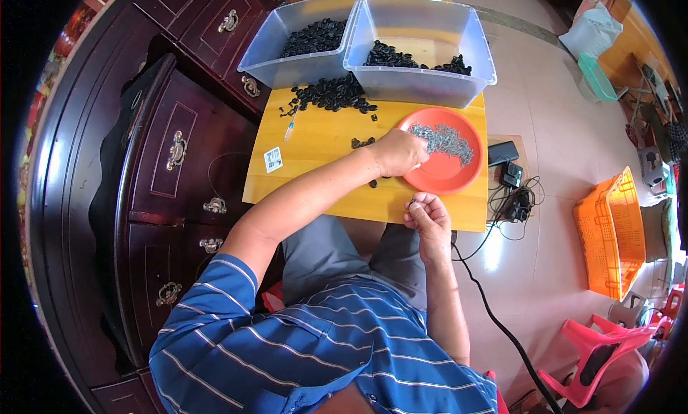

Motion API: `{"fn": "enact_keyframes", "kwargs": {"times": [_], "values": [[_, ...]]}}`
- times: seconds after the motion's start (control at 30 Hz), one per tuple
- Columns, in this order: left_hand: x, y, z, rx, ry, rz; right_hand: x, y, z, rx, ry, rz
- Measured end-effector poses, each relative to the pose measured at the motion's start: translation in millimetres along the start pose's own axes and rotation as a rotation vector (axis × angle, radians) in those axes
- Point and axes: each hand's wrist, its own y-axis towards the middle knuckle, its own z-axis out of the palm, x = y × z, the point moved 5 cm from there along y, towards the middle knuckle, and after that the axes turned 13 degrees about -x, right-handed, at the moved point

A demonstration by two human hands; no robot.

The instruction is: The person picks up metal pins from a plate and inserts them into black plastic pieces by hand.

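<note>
My left hand (400, 154) reaches across the table to the left side of a round orange-red plate (437, 179). Its fingers are closed beside a heap of small silvery metal pieces (450, 141); whatever they pinch is hidden. Near the table's front edge, my right hand (430, 219) pinches a small dark piece between thumb and fingers, mostly covered by them. Several small black pieces (362, 142) lie beside my left wrist, partly hidden by it. Farther back, a larger pile of black oval pieces (335, 94) spreads over the yellow wooden table (315, 177).
Two clear plastic tubs (473, 68) holding black pieces stand at the table's back. A white label card (273, 159) and a thin blue-and-white stick (289, 131) lie left. Dark drawers (172, 149) flank the table. Right are tangled cables (522, 202), an orange basket (609, 235) and a pink stool (591, 349).
</note>
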Motion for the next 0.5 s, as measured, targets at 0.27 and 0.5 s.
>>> {"fn": "enact_keyframes", "kwargs": {"times": [0.27, 0.5], "values": [[-1, 13, 6, 0.133, 0.045, 0.183, -3, 2, 1, 0.019, -0.036, -0.013], [-9, 25, 2, 0.26, 0.119, 0.204, 1, -2, 5, -0.025, -0.035, -0.009]]}}
